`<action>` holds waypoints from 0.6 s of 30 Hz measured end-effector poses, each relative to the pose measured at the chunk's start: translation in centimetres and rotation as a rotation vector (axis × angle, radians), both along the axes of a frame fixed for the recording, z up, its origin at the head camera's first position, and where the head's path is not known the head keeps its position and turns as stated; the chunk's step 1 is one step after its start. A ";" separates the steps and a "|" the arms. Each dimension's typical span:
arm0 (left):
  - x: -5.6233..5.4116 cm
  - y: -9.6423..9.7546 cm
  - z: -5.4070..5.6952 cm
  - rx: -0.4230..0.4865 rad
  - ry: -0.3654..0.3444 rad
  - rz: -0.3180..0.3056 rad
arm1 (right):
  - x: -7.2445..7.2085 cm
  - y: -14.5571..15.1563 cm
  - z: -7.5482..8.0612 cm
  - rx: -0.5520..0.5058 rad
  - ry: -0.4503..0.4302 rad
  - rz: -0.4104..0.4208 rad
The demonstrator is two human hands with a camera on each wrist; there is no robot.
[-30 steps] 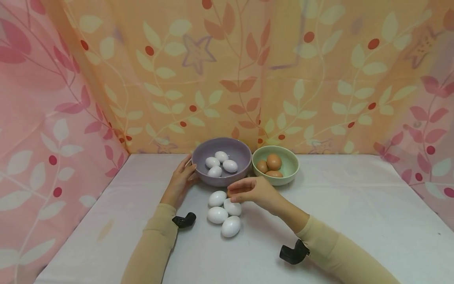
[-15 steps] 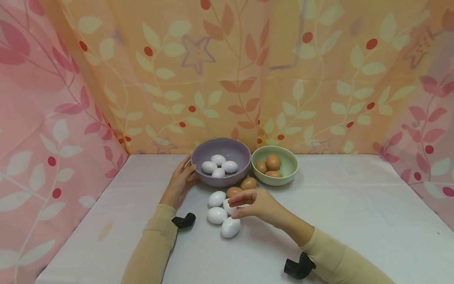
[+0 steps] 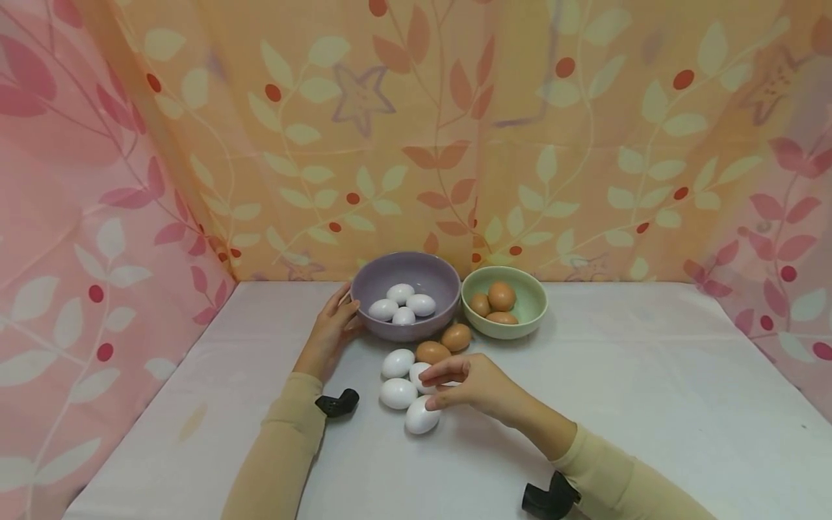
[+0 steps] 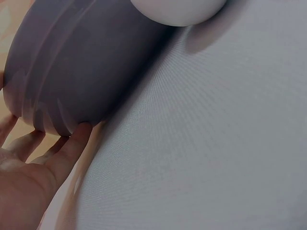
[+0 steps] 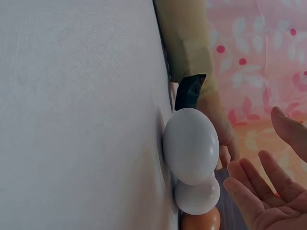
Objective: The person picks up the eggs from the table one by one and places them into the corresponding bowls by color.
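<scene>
Seven eggs are bowled here and six are left out on the white cloth [image 3: 617,404], so the work can be judged just past halfway. In the purple bowl [image 3: 406,333], four white eggs [image 3: 422,305] are gathered, bunched towards the near side. Just to its right, three brown eggs [image 3: 501,296] are held by the green bowl [image 3: 503,331], and no colours are seen mixed in either one.

Now to what is left! In front of the purple bowl, four loose white eggs [image 3: 399,393] are clustered; beyond them two loose brown eggs [image 3: 456,337] are set on a slant, the farther one close in front of both bowls. Whether either bowl is touched by it cannot be told.

Over on the left, the purple bowl seems to be steadied by the left hand [image 3: 328,328]: its fingers are laid against the outer wall, not clenched, and no egg is held there.

And the right hand [image 3: 484,386]? Nothing is held! Thumb and fingers are parted by the white cluster, with the nearest egg [image 3: 421,419] partly hidden by the thumb. From the right wrist a gap is seen between fingertips and eggs, so no grip is made yet. Taken colour by colour, half the whites are bowled, and slightly more than half the browns.
</scene>
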State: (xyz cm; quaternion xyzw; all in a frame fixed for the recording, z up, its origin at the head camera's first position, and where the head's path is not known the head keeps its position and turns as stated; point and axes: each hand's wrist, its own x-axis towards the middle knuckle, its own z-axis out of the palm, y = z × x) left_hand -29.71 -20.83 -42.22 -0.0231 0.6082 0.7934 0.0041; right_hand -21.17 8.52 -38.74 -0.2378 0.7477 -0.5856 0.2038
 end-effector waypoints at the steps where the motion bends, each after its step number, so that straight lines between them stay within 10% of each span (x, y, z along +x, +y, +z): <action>1: 0.0 0.0 0.0 0.001 0.000 0.002 | 0.0 0.0 -0.1 -0.002 -0.002 0.000; 18: 0.0 0.0 -0.1 0.011 0.007 -0.014 | -0.2 -0.5 -1.3 -0.008 -0.033 0.025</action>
